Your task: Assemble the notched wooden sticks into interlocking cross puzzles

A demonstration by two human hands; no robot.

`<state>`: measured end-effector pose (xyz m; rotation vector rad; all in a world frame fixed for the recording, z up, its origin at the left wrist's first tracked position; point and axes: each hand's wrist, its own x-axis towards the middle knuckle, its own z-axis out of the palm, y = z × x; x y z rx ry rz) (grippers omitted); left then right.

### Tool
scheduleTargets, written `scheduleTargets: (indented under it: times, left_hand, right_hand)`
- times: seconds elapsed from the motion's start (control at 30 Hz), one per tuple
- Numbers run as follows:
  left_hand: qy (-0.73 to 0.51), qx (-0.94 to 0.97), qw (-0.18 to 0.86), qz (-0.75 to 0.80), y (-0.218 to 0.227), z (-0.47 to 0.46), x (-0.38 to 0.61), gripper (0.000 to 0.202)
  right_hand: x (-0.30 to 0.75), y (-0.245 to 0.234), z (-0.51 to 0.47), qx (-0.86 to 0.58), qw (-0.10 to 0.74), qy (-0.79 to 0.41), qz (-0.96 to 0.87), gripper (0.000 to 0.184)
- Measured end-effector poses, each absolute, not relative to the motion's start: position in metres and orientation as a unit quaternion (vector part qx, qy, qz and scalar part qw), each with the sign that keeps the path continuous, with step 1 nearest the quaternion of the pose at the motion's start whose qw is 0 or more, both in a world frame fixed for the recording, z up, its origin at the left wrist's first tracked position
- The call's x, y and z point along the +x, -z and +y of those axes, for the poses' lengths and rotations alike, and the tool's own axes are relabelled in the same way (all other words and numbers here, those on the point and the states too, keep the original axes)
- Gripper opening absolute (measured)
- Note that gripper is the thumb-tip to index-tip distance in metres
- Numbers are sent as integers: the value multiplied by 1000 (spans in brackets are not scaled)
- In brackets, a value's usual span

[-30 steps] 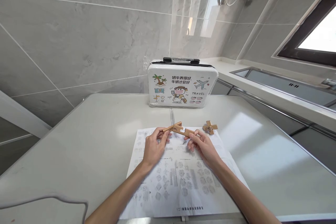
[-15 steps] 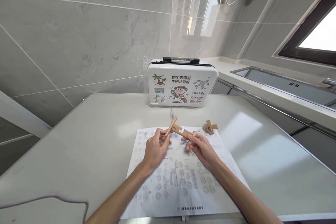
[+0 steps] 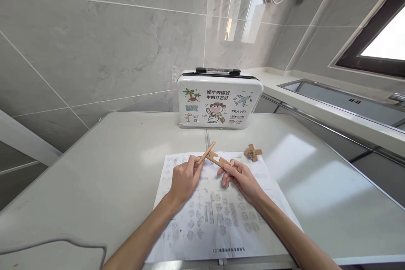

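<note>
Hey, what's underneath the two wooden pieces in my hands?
The printed sheet lies below the wooden pieces, on the white table. Your left hand and right hand hide parts of its print, and the tabletop beneath the sheet can't be seen.

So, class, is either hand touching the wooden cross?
No, the wooden cross lies apart from the left hand and the right hand.

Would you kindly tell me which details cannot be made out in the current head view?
All in the head view:
Lower end of the wooden stick: hidden by the fingers of the left hand.
Right end of the notched piece: covered by the right hand.
Most drawings and fine print on the paper sheet: too small and blurred.
Window: cut off by the right edge.
</note>
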<state>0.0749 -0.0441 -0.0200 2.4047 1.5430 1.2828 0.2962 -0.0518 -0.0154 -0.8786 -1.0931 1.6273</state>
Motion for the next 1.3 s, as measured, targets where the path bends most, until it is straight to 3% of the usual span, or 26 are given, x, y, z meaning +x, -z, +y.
scheduleTargets:
  times: [0.17, 0.7, 1.3]
  left_hand:
    - [-404, 769, -7, 496, 18, -44, 74, 7]
    - [-385, 766, 241, 455, 1, -47, 73, 6]
    - [-366, 811, 181, 419, -1, -52, 77, 12]
  right_hand:
    - [293, 17, -56, -348, 425, -652, -523, 42]
    - [295, 15, -59, -322, 411, -654, -547, 40]
    - [296, 16, -60, -311, 400, -661, -554, 39]
